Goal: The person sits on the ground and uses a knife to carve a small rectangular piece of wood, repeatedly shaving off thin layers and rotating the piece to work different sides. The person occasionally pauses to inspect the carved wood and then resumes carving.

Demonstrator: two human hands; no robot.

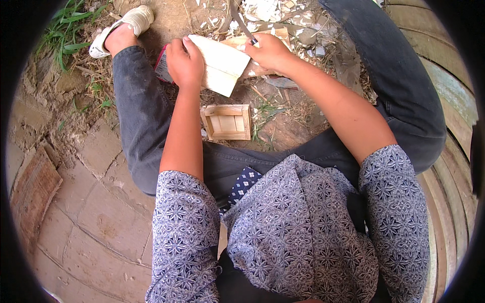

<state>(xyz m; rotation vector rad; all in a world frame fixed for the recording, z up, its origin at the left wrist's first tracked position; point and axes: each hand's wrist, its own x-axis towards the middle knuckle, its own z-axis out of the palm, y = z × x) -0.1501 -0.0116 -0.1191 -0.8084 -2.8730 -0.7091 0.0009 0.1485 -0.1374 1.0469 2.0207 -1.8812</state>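
- Earthen ground [50,88] fills the upper view, meeting flat paving [96,222] towards 8 o'clock, with long cracks or joints across it.
- Weathered wooden planks [447,103] line the rim from 2 to 4 o'clock.
- Dark trousers [144,101] cover the seated person's spread legs.
- A rough brown board [38,189] lies on the paving near 9 o'clock.
- A tan plank [252,71] lies on the ground near 12 o'clock, partly behind the pale slab [220,60].
- The left hand [184,63] grips that slab at its 9 o'clock edge, thumb on top.
- The right hand [270,52], beside the slab's 3 o'clock corner, has its fingers closed around a knife [243,26], blade towards 11 o'clock.
- A small wooden box [227,122] sits below the slab, at the slab's 6 o'clock.
- Beneath the left hand is a dark, red-edged object [162,69], too covered to identify.
- White chips [262,10] litter the ground around 12 o'clock.
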